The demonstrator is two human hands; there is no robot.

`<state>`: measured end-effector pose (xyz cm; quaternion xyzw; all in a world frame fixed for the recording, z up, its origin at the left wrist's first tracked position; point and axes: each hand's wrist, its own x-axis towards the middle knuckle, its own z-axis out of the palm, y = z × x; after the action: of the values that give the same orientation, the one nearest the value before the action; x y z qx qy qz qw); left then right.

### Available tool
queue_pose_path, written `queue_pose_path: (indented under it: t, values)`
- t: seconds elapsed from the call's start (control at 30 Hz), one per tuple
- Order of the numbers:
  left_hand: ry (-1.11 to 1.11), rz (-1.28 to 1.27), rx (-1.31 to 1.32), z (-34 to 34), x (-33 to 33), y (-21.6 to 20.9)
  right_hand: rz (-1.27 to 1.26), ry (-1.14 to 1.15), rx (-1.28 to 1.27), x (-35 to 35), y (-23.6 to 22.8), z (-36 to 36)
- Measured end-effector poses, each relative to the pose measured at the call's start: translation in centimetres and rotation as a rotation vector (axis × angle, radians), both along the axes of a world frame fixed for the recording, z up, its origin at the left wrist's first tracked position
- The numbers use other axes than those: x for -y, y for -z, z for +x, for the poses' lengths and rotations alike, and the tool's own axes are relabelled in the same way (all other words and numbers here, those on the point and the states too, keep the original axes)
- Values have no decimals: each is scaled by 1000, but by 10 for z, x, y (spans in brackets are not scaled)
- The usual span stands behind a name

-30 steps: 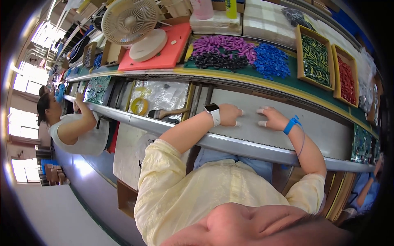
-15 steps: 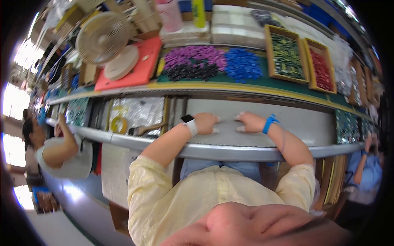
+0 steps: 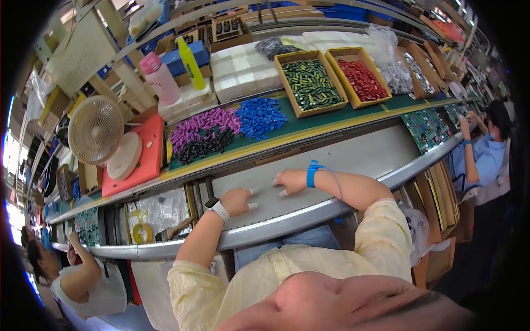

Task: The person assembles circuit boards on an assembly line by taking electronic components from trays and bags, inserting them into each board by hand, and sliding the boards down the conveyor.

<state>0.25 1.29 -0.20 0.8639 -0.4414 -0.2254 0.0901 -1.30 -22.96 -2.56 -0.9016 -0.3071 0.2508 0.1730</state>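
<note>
My left hand [image 3: 236, 202], with a white watch [image 3: 221, 211] at the wrist, rests over the flat grey surface [image 3: 348, 157] of the line. Its thumb and fingers are apart, with white covers on some tips, and nothing is between them. Farther right, my right hand [image 3: 293, 181] hovers over or touches that same surface, which I cannot tell. Its fingers are also spread and hold nothing. A blue strap [image 3: 311, 176] with a thin cord circles the right wrist. Both forearms reach across the metal front rail [image 3: 265, 226].
Purple [image 3: 201, 122], black [image 3: 205, 145] and blue small parts [image 3: 260, 118] lie heaped on the shelf. Boxes hold green parts [image 3: 312, 84] and red parts [image 3: 361, 81]. A green circuit board [image 3: 424, 130] lies right; a tape roll [image 3: 142, 234] and a fan [image 3: 96, 129] left. Co-workers sit at both sides.
The view has turned and tilted to the right, so the shelf and line now slant. Both hands stay over the grey surface, empty and with fingers apart.
</note>
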Motion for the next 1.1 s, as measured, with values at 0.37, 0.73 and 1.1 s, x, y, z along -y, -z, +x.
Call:
queue_pose_path:
  t: [0.37, 0.73, 1.1]
  values:
    - [8, 5, -20, 3, 4, 7, 61, -48, 72, 8, 21, 4]
    - [-43, 35, -101, 11, 8, 13, 87, -117, 40, 11, 9, 0]
    - [-115, 22, -130, 10, 1, 3, 41, -61, 6, 4, -5, 1]
